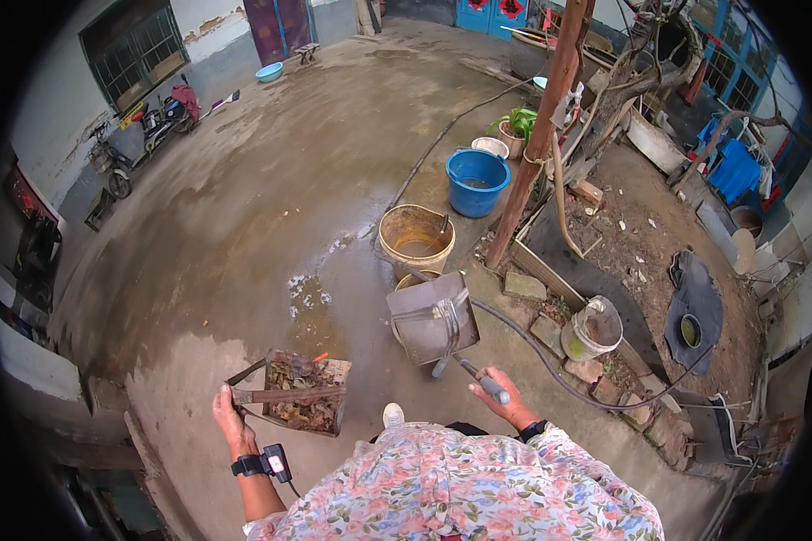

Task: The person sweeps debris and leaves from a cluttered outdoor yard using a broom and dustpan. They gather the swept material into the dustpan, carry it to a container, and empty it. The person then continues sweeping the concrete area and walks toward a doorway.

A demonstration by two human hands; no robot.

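My left hand grips the flat handle of a dustpan-like scoop. Dry brown leaves and scraps fill this scoop, and a small orange piece lies at its far edge. To the right, my right hand has its fingers spread around the grey grip of a metal hand tool; whether they close on it cannot be told. The tool's metal head lies over a grey square pan. That pan sits tilted across a bucket, hiding most of it.
Beyond stand a stained bucket of murky water and a blue tub. A dark hose snakes across wet concrete. At right are a wooden post, a dirty white bucket and bricks. A scooter stands far left.
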